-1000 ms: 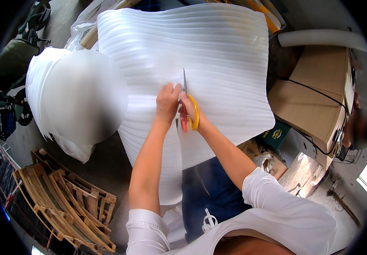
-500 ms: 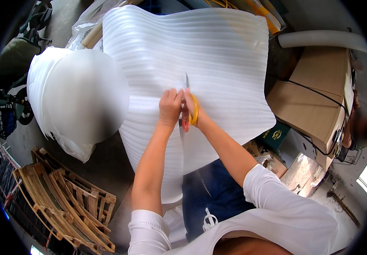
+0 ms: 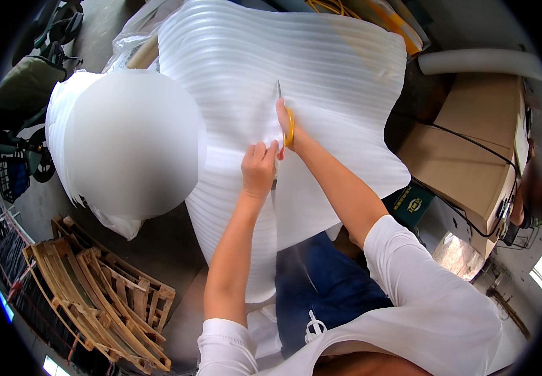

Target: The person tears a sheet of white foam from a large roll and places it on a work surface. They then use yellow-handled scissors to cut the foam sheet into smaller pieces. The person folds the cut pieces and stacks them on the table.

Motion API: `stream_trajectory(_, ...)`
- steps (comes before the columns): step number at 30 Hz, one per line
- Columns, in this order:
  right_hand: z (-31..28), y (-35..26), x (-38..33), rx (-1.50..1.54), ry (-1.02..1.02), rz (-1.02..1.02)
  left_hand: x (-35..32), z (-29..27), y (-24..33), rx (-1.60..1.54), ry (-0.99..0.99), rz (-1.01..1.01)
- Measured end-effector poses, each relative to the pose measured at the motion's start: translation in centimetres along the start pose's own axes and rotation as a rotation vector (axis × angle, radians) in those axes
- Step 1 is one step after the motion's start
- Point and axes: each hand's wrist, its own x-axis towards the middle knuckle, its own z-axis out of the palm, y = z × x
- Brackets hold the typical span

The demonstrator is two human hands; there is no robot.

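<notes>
A pair of scissors (image 3: 290,127) with yellow and red handles sits in my right hand (image 3: 283,114), its fingers wrapped round the handles and partly hidden. The metal tip points away from me over a white ribbed foam sheet (image 3: 340,94). From the sheet's near edge a straight cut runs up to the scissors, splitting the near part in two. My left hand (image 3: 259,168) is closed on the foam just left of the cut, a little nearer to me than the scissors.
A large white wrapped bundle (image 3: 64,135) stands at the left, partly behind a blurred round patch. Wooden pallets (image 3: 105,294) lie at lower left. Cardboard boxes (image 3: 465,150), a green box (image 3: 414,203) and a white foam tube (image 3: 481,62) are at the right, with another person (image 3: 537,188) beyond.
My right hand has moved the scissors farther away from me along the foam, and the cut is longer. My left hand stays closed, now lower than the right.
</notes>
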Motion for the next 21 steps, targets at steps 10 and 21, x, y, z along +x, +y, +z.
stream_trajectory(10, 2.0, -7.8, 0.3, -0.011, -0.075, -0.199, -1.1, -0.7, -1.0, 0.002, 0.082, -0.031)
stream_trajectory(21, 3.1, -14.3, 0.7, -0.067, -0.053, -0.533, -1.2, -1.9, -0.7, -0.013, 0.132, -0.066)
